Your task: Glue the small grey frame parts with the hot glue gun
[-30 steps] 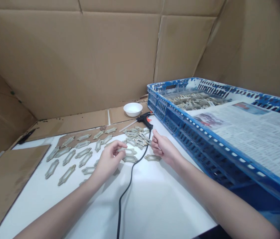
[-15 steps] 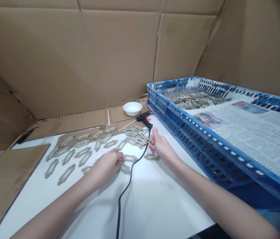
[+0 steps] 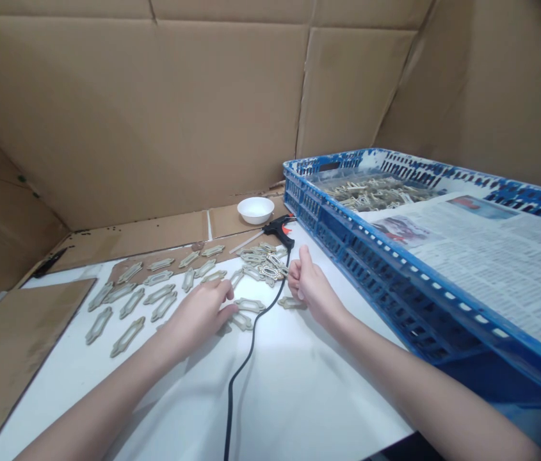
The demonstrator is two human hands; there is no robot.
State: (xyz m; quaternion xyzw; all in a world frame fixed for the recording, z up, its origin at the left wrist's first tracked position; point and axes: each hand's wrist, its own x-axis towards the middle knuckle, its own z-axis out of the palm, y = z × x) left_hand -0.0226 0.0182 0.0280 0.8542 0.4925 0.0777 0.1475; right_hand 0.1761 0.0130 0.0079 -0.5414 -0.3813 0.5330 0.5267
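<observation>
My left hand (image 3: 205,310) hovers low over the white table, thumb and index finger apart, with nothing visible between them. Beside its fingertips lie a metal frame piece (image 3: 250,305) and another (image 3: 241,321). My right hand (image 3: 309,283) is closed, thumb up, just right of a pile of the same pieces (image 3: 269,271); whatever its curled fingers hold, if anything, is hidden. A single piece (image 3: 291,303) lies under its wrist side. Several more pieces (image 3: 127,337) are spread on the left.
A black glue gun (image 3: 278,228) lies behind the pile, its cable (image 3: 252,349) running toward me. Behind it stands a white bowl (image 3: 255,210). At the right, a blue crate (image 3: 347,234) holds newspaper (image 3: 486,250) and many pieces (image 3: 380,192). Cardboard walls (image 3: 232,109) surround the table.
My left hand has shifted slightly left, its thumb and index finger parting and uncovering more of the nearby pieces. My right hand is almost unchanged.
</observation>
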